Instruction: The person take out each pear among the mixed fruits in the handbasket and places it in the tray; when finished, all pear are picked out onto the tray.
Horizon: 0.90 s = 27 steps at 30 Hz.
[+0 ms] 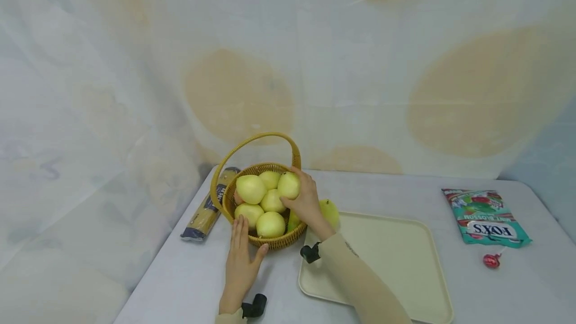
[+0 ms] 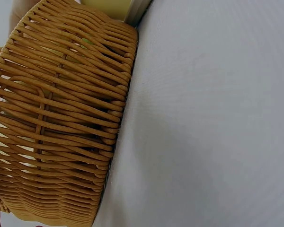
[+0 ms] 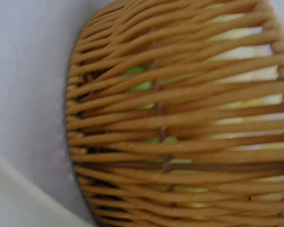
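A wicker basket [image 1: 279, 242] with a tall arched handle stands on the table, filled with several yellow-green pears [image 1: 251, 190]. My right hand [image 1: 308, 201] reaches over its right rim and holds one pear [image 1: 289, 185], thumb and fingers on either side. Against the basket's front, my left hand [image 1: 240, 266] rests with its fingers straight and thumb spread. Woven basket wall [image 2: 61, 109] fills much of the left wrist view, with bits of fingers at the left edge. In the right wrist view the basket [image 3: 180, 109] hides the right hand; green and yellow show through its gaps.
Right of the basket lies a cream tray [image 1: 396, 259], with another pear [image 1: 330, 213] at its back left corner, partly behind my right hand. A pack of spaghetti [image 1: 202, 219] lies left of the basket. At far right are a FOX'S candy bag [image 1: 486, 218] and a red lollipop [image 1: 491, 261].
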Available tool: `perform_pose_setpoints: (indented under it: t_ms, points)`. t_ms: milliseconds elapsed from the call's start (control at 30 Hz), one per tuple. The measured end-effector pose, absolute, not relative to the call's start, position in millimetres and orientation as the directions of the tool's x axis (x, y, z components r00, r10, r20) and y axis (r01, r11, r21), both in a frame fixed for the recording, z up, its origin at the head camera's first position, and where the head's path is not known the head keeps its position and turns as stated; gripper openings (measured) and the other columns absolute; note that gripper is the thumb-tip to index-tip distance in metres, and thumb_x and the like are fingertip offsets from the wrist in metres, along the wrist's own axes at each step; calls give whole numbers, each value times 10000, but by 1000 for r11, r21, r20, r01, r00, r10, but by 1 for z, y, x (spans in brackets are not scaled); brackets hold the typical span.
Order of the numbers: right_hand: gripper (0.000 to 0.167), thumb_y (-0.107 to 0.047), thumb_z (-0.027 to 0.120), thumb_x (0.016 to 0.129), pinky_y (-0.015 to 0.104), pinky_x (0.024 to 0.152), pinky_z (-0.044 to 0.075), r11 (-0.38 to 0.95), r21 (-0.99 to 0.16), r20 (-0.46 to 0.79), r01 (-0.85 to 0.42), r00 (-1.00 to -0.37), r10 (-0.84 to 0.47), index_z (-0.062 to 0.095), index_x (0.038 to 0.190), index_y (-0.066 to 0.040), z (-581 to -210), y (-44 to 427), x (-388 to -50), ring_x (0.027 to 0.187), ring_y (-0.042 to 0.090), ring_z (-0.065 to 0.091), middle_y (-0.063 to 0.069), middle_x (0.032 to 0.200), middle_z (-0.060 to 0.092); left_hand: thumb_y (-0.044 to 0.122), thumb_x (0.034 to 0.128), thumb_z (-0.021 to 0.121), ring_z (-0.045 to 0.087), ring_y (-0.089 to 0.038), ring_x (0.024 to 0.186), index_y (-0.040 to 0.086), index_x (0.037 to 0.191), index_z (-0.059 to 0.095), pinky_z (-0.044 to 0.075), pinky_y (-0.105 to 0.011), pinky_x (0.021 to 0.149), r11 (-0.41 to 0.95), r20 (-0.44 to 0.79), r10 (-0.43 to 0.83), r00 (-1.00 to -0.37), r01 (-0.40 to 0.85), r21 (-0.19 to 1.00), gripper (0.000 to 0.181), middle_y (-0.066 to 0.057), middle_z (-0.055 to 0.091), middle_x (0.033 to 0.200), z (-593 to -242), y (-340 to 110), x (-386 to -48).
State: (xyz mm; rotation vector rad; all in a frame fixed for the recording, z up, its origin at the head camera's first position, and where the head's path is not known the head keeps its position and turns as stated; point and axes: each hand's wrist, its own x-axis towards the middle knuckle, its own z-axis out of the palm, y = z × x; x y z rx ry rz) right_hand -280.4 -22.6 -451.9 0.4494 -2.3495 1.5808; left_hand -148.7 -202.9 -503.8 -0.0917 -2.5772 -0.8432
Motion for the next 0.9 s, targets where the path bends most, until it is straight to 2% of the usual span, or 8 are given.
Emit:
perform_pose_setpoints:
  t_ms: [133,200,333,433,700,900]
  points:
    - [815,-92,811,750,524,1020,427,325,-851,402,-412,-910,-101,400,1449,-174,-446,-21,-275,1271,331,411,145,1406,439,365,894,668,149,-349,1500,62,1547,206,109,-370,1232,815,428,-65,-902,199,544,855,-149,188,1620,-504,-201,-149]
    - [813,-93,812,747,536,1015,429,310,-854,408,-417,-908,-97,404,1447,-169,-442,-19,-272,1269,334,409,156,1399,429,368,895,665,149,-354,1498,62,1547,204,123,-393,1231,815,426,-62,-902,201,544,855,-149,186,1620,-504,-201,-149]
    - [816,-84,813,735,553,1018,422,296,-859,415,-418,-907,-77,416,1443,-160,-435,-13,-266,1271,340,405,157,1391,421,369,899,661,143,-372,1496,60,1549,194,213,-562,1174,812,416,-55,-908,202,548,858,-154,176,1622,-504,-201,-150]
    - [805,-80,811,731,566,1011,426,297,-859,419,-418,-906,-62,431,1437,-155,-431,-8,-262,1273,344,408,159,1388,418,365,900,661,137,-378,1496,64,1551,184,227,-608,1146,807,404,-54,-913,199,557,861,-153,169,1623,-503,-202,-149]
    - [754,-76,797,754,603,971,452,266,-859,445,-437,-895,-33,442,1414,-150,-419,15,-255,1237,379,443,173,1392,382,368,908,652,122,-376,1500,72,1555,170,216,-604,1154,803,391,-56,-919,191,565,859,-156,154,1626,-503,-203,-149]
    - [761,-54,782,765,599,953,476,242,-875,443,-420,-895,49,418,1426,-151,-424,40,-257,1233,377,474,146,1414,378,371,912,645,111,-355,1506,76,1556,165,170,-526,1201,805,393,-59,-918,189,563,856,-153,146,1628,-505,-203,-149]
